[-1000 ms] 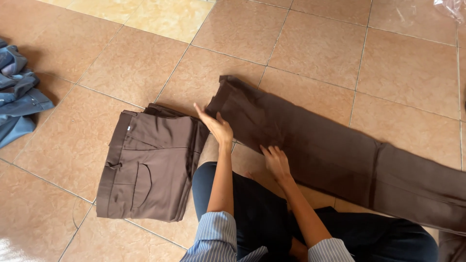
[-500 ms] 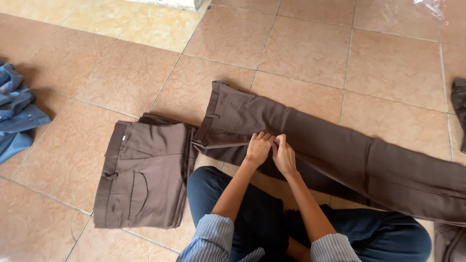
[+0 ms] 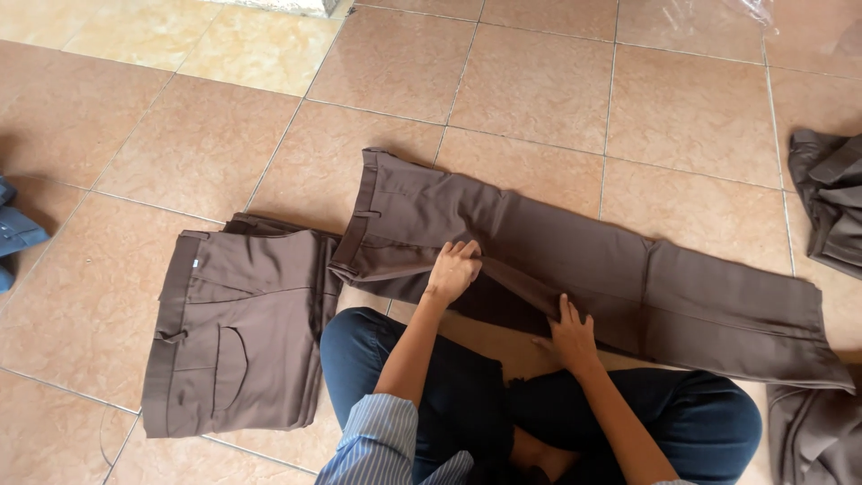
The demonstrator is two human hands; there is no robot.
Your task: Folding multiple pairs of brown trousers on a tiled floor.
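seated cross-legged on a tiled floor [image 3: 539, 81], dark blue trouser legs [image 3: 449, 395] in the foreground, striped sleeves just showing at the bottom edge

one pair of brown trousers [image 3: 575, 260] spread flat and lengthwise across the tiles, waistband towards the left, hems towards the right, one leg laid over the other; likely placed this way to keep the cloth smooth and the seams lined up

left hand [image 3: 453, 269] resting on the near edge of the spread trousers below the waistband, fingers curled down and pinching a fold of the cloth, so partly closed around fabric rather than flat

right hand [image 3: 567, 334] further along the same near edge, fingers nearly straight and together, pressing down on the fold; whether any cloth is gripped beneath the palm cannot be told

both hands apart along the one crease, seemingly to hold it taut between them

one folded pair of brown trousers [image 3: 238, 328] just left of the knees, waistband and a back pocket flap facing up, its upper corner touching the spread pair's waistband

more brown cloth [image 3: 831, 202] bunched at the right edge, and another brown piece [image 3: 813, 436] at the lower right corner, number of garments not clear

one bit of blue fabric [image 3: 16, 235] at the far left edge, well apart

count: two hands, one spread pair, one folded pair, two brown heaps, one blue piece
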